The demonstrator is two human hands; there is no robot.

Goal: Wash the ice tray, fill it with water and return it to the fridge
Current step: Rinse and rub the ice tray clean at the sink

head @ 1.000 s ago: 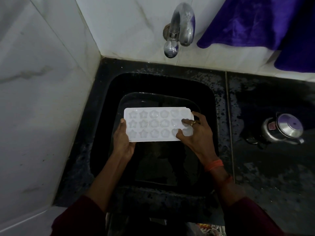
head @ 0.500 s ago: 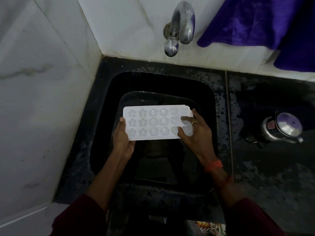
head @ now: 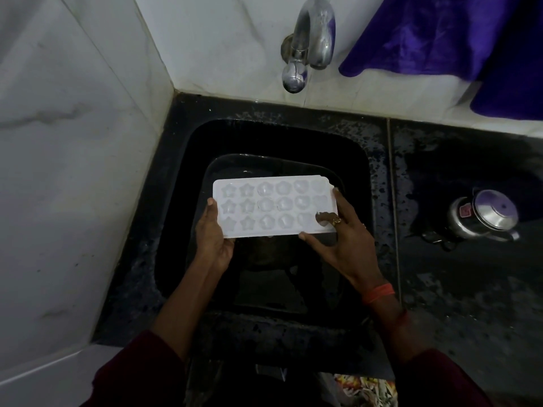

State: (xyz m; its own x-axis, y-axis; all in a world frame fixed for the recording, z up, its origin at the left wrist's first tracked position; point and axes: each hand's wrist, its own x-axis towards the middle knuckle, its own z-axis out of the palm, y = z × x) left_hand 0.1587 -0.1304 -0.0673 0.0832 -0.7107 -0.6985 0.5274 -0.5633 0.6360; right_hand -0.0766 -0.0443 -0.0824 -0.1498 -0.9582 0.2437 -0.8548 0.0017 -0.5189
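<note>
A white ice tray [head: 270, 205] with star and flower shaped moulds is held flat over the black sink [head: 182, 183]. My left hand [head: 213, 236] grips its left end, thumb on the rim. My right hand [head: 342, 239] holds the right end, one finger curled onto the tray's top and the thumb along the front edge. A ring shows on that hand. The chrome tap [head: 308, 45] juts from the tiled wall above the sink, and no water runs from it.
A dark basin [head: 223, 168] sits in the sink under the tray. A steel kettle [head: 484, 217] stands on the wet black counter to the right. Purple cloth [head: 440, 33] hangs on the back wall at top right. White tiled walls close the left side.
My right hand's fingers have slid from the tray's top cells toward its right end and front edge. The tray and my left hand have stayed nearly still.
</note>
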